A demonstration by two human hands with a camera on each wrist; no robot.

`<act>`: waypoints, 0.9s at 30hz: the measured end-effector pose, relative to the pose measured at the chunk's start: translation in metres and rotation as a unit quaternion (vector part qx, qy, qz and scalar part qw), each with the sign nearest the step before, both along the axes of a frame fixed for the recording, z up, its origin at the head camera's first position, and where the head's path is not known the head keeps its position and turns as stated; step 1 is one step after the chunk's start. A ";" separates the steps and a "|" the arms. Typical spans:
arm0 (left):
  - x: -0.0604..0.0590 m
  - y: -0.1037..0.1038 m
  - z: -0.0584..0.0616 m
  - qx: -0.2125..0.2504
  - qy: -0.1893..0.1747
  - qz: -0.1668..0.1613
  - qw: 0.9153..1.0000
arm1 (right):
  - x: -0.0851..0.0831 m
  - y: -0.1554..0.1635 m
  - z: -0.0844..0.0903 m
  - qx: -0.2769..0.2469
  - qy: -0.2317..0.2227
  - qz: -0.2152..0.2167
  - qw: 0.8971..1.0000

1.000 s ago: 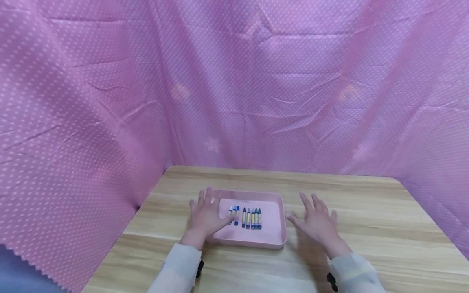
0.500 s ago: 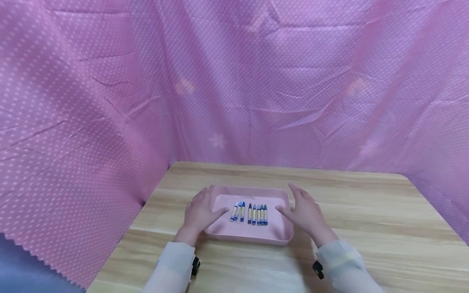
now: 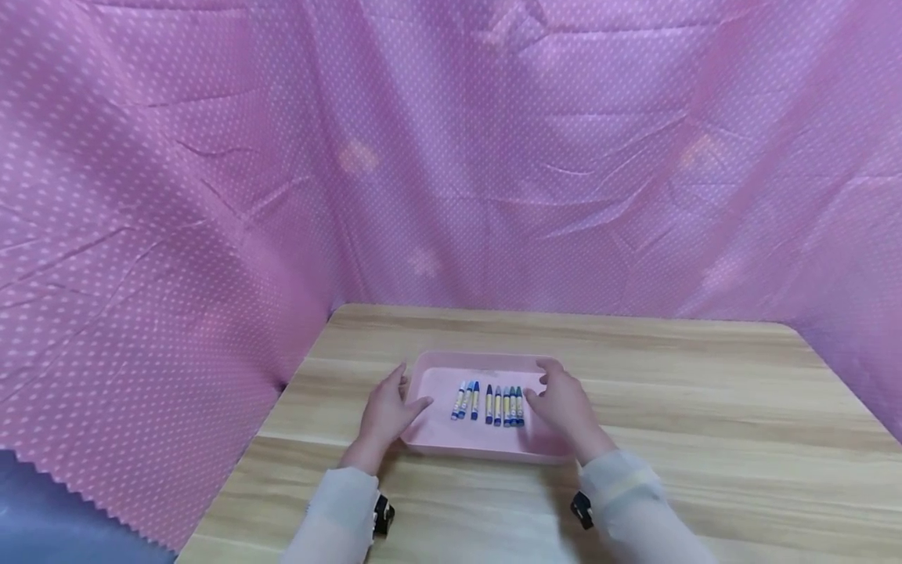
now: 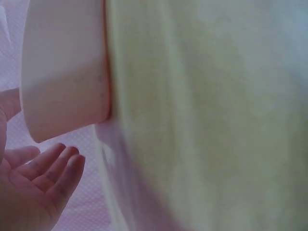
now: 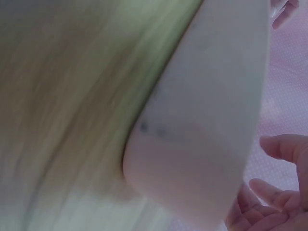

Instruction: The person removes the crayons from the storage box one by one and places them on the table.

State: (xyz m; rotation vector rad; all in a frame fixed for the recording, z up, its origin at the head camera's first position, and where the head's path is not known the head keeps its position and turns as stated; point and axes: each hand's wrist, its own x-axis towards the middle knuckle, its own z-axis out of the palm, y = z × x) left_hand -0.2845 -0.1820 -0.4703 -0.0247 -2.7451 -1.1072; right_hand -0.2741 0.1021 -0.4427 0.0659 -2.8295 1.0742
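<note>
Left hand [image 3: 386, 413] at left edge of pink tray [image 3: 486, 450], fingers relaxed and apart, thumb over rim, clamped on nothing. Tray sits on wooden bench [image 3: 705, 407], near its left-centre. Row of crayons [image 3: 489, 403] lies inside tray. Right hand [image 3: 561, 407] at tray's right edge, fingers loosely spread, thumb toward crayons.

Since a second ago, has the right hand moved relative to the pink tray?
Yes. The right hand has moved left from the bare table onto the right edge of the pink tray, beside the crayons.
</note>
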 end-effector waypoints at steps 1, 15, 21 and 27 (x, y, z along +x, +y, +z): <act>0.000 0.000 -0.001 0.008 -0.004 0.000 1.000 | -0.001 -0.002 -0.002 0.002 -0.001 -0.002 1.000; 0.000 -0.003 -0.007 0.052 -0.014 -0.019 0.998 | -0.014 -0.016 -0.019 -0.014 -0.102 -0.025 0.994; -0.001 -0.003 -0.007 0.055 -0.004 -0.031 0.998 | -0.019 -0.019 -0.025 -0.021 -0.136 -0.040 0.990; -0.004 -0.005 -0.009 0.053 -0.008 -0.028 0.998 | -0.024 -0.021 -0.028 -0.013 -0.146 -0.045 0.988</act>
